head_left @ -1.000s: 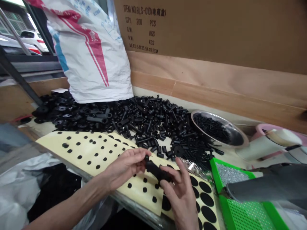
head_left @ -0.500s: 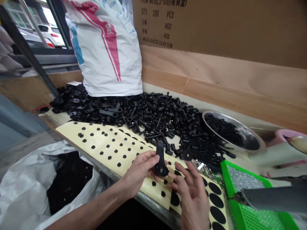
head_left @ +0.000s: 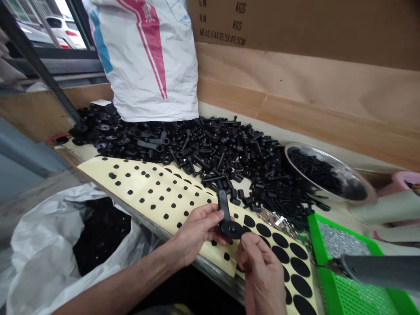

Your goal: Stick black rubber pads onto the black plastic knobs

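Observation:
My left hand (head_left: 197, 232) grips a black plastic lever-shaped part (head_left: 226, 214), held upright with its round end down. My right hand (head_left: 259, 271) is curled with its fingertips pinched against that round end; what they pinch is too small to make out. Both hands hover over a cream backing sheet (head_left: 147, 188) dotted with small black round pads, beside a sheet of larger black discs (head_left: 288, 262).
A big heap of black plastic parts (head_left: 210, 153) covers the bench behind the sheets. A steel bowl of black screws (head_left: 328, 177) stands at right, above a green perforated tray (head_left: 341, 293). A white woven sack (head_left: 151, 61) leans behind. An open plastic bag (head_left: 65, 245) sits lower left.
The lever part has turned from lying across both hands to standing upright in my left hand. My right hand has closed from spread fingers to a pinch at the part's round end.

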Demonstrator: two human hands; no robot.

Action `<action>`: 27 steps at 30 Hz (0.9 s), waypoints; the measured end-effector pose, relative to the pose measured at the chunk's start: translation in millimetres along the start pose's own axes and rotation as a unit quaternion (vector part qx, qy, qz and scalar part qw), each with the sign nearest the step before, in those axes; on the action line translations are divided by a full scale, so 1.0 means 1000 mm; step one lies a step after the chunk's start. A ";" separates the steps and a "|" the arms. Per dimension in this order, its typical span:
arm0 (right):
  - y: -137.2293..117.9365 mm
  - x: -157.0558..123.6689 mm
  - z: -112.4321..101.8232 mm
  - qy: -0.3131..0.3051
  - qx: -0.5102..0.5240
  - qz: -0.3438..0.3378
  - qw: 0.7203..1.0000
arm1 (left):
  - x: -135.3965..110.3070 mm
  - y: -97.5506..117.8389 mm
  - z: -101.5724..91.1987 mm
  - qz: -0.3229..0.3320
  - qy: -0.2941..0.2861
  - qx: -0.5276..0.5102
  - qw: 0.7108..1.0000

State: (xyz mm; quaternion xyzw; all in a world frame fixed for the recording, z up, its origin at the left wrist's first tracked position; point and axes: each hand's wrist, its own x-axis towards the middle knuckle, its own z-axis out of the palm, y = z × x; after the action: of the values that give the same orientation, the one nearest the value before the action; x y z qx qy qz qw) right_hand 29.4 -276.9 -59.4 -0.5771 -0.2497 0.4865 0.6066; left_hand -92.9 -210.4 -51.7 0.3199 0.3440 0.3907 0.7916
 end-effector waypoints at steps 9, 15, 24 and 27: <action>0.006 0.003 -0.001 0.022 -0.021 0.011 0.999 | 0.000 -0.001 0.001 0.003 0.000 0.005 1.000; 0.010 0.006 -0.002 0.024 -0.026 0.001 0.999 | 0.000 0.000 0.001 0.001 0.001 0.005 1.000; 0.011 0.007 0.000 0.028 -0.023 -0.001 0.999 | 0.003 -0.001 -0.001 0.000 0.003 -0.006 1.000; 0.013 0.008 -0.001 0.028 -0.028 -0.001 0.999 | 0.004 -0.002 -0.002 0.001 0.001 -0.003 1.000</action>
State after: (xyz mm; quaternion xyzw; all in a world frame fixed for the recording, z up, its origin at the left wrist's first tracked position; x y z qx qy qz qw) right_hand 29.4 -272.4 -73.6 -0.6072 -0.2462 0.4624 0.5974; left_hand -92.6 -207.6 -55.3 0.3169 0.3434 0.3928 0.7920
